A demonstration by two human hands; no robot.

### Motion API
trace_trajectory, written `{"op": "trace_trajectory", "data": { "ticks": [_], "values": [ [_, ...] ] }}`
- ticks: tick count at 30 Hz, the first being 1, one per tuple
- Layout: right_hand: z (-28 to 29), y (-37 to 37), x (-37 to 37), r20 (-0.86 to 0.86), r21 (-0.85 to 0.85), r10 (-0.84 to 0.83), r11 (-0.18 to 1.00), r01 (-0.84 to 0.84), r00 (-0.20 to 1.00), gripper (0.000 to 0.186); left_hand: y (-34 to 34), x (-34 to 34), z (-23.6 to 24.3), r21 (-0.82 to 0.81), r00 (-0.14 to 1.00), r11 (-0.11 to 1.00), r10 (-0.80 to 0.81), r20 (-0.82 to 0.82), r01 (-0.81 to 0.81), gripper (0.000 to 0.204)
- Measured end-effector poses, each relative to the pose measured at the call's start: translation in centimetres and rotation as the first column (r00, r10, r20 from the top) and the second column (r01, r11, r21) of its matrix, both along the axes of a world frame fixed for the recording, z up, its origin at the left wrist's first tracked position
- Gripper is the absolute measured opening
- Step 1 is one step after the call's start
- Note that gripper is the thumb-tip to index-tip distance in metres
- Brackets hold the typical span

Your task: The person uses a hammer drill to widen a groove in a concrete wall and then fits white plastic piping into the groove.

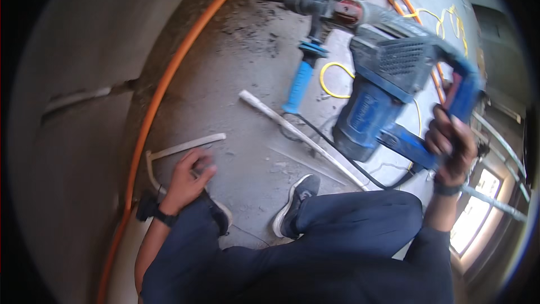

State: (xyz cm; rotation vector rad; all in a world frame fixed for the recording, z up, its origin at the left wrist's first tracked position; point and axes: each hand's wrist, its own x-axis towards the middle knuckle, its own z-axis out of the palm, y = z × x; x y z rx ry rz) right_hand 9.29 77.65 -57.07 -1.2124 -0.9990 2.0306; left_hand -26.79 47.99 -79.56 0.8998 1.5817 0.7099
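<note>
Drill (pixel 388 59) hung from right hand (pixel 454 146), fingers wrapped round rear handle (pixel 463 98); left hand (pixel 188 181) half-curled, apparently empty. Debris (pixel 274 36) suggested work started; remainder unclear.

Left of the left hand (pixel 191 175), an orange tube (pixel 149 117) beside a grey wall (pixel 84 152); between the hands, a straight white pipe (pixel 306 138) aslant on the grey floor (pixel 242 174), yellow cord (pixel 322 80) farther out; right of the right hand (pixel 454 145), pale poles (pixel 495 202).
</note>
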Motion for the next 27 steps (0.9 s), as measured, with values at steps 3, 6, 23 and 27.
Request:
{"op": "trace_trajectory", "data": {
  "ticks": [3,6,23,27],
  "values": [
    [4.7,-3.5,-5.0,0.141,0.153,0.070,0.984,-0.092,0.988,0.066,1.8,2.4,-1.3,0.115,0.973,0.993,-0.005,0.232,-0.022,0.072],
    [6.0,-6.9,-9.6,0.276,0.201,0.029,0.976,-0.088,0.961,0.070,3.9,5.2,-0.7,0.185,0.886,0.980,-0.017,0.464,-0.078,0.083],
    [8.2,-18.2,-14.5,0.197,-0.003,0.347,0.936,-0.353,0.917,0.086,1.5,5.9,4.6,-0.161,0.448,0.745,0.543,0.710,-0.648,0.024],
    [7.6,-17.3,-17.5,0.240,0.025,0.440,0.888,-0.459,0.865,0.087,1.7,4.6,4.3,-0.168,0.454,0.666,0.650,0.610,-0.727,0.028]
  ]
}}
